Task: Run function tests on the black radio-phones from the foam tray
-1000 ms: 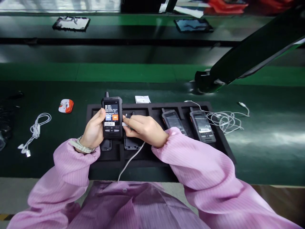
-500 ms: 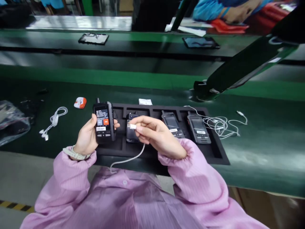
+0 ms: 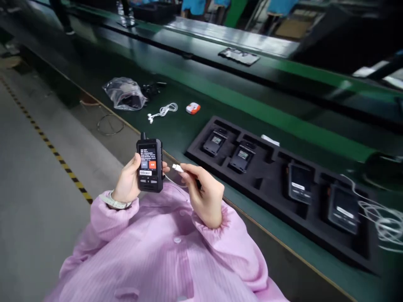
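1. left hand (image 3: pixel 127 178) grips the lit radio (image 3: pixel 150 165), clear of the bench (image 3: pixel 201 94).
2. right hand (image 3: pixel 204 191) pinches the white plug (image 3: pixel 178 168), near but apart from the radio.
3. beyond, the tray (image 3: pixel 267 180) holds four devices (image 3: pixel 242 156).

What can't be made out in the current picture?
Head view, screen text on the black handheld device with a stubby antenna: mostly too small.
Head view, rear of the small white cable plug: covered by the right hand.
Head view, coiled white cable: cut off by the right edge.
Head view, contents of the clear plastic bag: obscured by creases and glare.
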